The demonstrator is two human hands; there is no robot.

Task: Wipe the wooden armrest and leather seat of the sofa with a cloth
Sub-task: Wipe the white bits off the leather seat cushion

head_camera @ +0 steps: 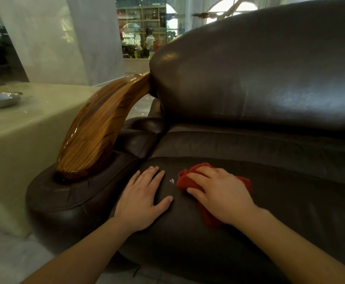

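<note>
The right hand [218, 193] lies fairly flat, fingers laid over the crumpled red cloth [185, 179], pressing it onto the dark brown leather seat cushion [290, 201]. The left hand [145, 199], fingers straight and spread, rests on the leather just beside it, holding nothing. Wiping well probably means even palm pressure and overlapping passes, taking in the small pale spot [171, 181] between the hands. The glossy curved wooden armrest [97, 128] rises beyond the left hand.
</note>
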